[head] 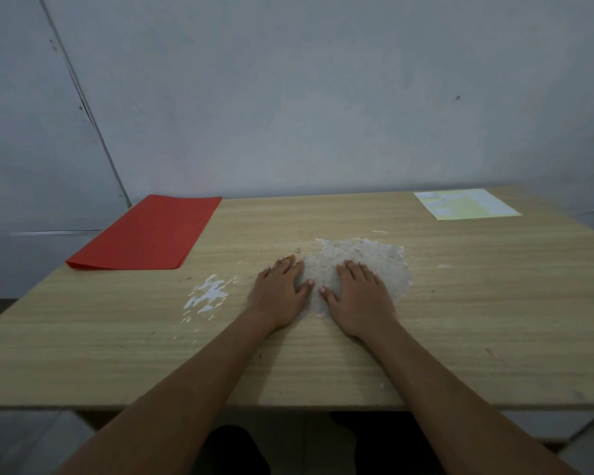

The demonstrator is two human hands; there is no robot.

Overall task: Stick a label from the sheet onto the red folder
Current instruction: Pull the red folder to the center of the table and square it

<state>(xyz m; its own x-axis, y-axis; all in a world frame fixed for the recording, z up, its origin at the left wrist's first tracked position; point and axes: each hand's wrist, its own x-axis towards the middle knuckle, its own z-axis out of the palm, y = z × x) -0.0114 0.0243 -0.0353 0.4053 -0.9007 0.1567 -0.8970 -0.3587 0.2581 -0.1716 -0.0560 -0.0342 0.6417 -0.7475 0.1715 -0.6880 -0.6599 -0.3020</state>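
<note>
The red folder (pixel 148 233) lies flat and closed at the table's far left corner, its far left part past the table edge. The label sheet (pixel 465 204), pale yellow with white labels, lies flat at the far right corner. My left hand (pixel 280 294) and my right hand (pixel 360 298) rest palm down side by side in the middle of the table, fingers spread, thumbs almost touching. Neither hand holds anything. Both are far from the folder and the sheet.
The wooden table (pixel 460 320) has a rough whitish worn patch (pixel 374 265) under my right hand and a smaller white scraped patch (pixel 208 296) left of my left hand. A grey wall stands right behind the table.
</note>
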